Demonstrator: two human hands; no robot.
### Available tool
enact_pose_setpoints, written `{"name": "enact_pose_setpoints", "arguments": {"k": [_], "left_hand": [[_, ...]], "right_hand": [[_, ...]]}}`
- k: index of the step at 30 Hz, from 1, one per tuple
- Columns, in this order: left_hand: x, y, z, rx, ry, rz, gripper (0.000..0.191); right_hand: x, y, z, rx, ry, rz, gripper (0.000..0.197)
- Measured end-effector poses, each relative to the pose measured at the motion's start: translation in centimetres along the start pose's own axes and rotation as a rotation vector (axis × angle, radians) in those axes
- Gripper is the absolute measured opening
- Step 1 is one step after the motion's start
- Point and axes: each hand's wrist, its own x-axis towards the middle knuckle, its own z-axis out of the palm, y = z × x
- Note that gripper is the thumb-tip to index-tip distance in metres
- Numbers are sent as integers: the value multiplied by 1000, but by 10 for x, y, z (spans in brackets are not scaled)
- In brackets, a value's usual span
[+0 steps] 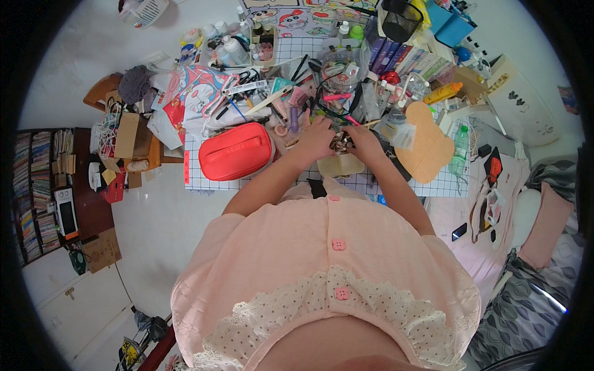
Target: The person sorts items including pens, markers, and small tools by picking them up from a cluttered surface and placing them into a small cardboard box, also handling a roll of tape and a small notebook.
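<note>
Both of my hands meet over the near part of a cluttered table. Between them is a bunch of small brown and metallic items (341, 142), too small to name. My left hand (317, 137) touches the bunch from the left, and my right hand (364, 143) from the right; whether either one grips it is unclear. Just below lies a translucent yellowish container (341, 165), close to the table edge. A red zippered case (236, 152) rests left of my left forearm. A purple tube (294, 119) and a round beige item (280, 130) lie beside my left hand.
Cosmetics, cables and a pink hair-clip-like item (337, 97) crowd the table beyond my hands. To the right are a tan flat board (424, 143) and a green plastic bottle (461, 147). Books (394, 53) and a black mesh cup (402, 21) stand at the back right.
</note>
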Motion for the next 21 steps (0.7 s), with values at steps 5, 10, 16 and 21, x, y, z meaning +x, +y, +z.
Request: {"name": "enact_pose_setpoints", "arguments": {"k": [5, 10, 16, 21], "left_hand": [[-1, 5, 3, 108, 120, 104, 34], [2, 4, 24, 157, 214, 161, 25], [1, 1, 31, 103, 235, 105, 15], [2, 2, 24, 60, 202, 67, 13]], "right_hand": [[4, 0, 4, 84, -54, 32, 56], [12, -4, -2, 154, -107, -2, 60], [10, -17, 7, 8, -9, -97, 62], [10, -7, 29, 156, 5, -4, 57]]}}
